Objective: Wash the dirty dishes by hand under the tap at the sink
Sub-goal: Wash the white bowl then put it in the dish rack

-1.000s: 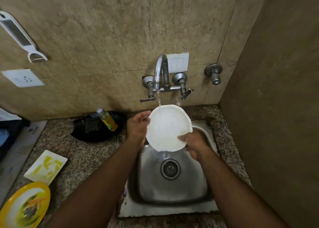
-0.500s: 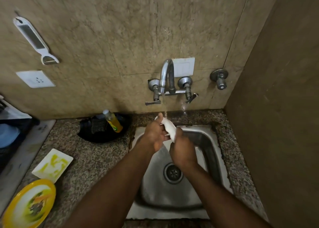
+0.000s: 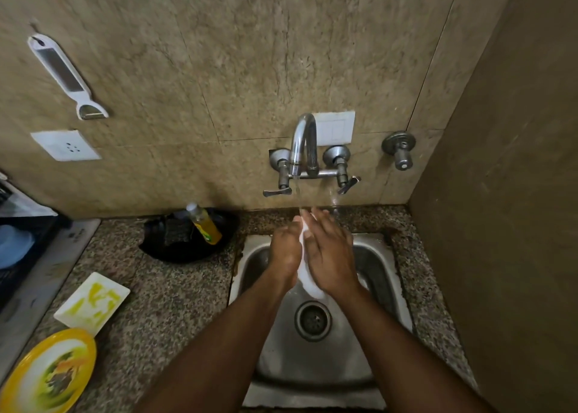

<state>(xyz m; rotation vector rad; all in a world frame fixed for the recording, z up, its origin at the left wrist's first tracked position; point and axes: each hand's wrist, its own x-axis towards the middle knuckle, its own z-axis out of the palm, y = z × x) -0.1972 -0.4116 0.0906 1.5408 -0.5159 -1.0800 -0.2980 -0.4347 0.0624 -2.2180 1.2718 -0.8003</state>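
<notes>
A white plate (image 3: 308,279) stands on edge over the steel sink (image 3: 386,275), seen as a thin sliver between my two hands. My left hand (image 3: 284,251) grips it from the left side. Flat against its right face lies my right hand (image 3: 331,256), fingers straight and pointing toward the wall. Water runs from the tap (image 3: 303,140) onto the plate's top edge by my fingertips. On the counter at left wait a dirty yellow round plate (image 3: 47,376) and a white square plate (image 3: 92,303) smeared with yellow.
A black bowl (image 3: 184,251) behind the sink's left corner holds a yellow soap bottle (image 3: 205,225) and a dark scrubber. A brown side wall (image 3: 500,225) closes off the right. The drain (image 3: 312,320) lies below my wrists. A dark rack (image 3: 18,250) sits at far left.
The plate, which faced me flat under the tap a second ago, has turned edge-on. My right hand has moved from its lower rim to lie flat on its side face.
</notes>
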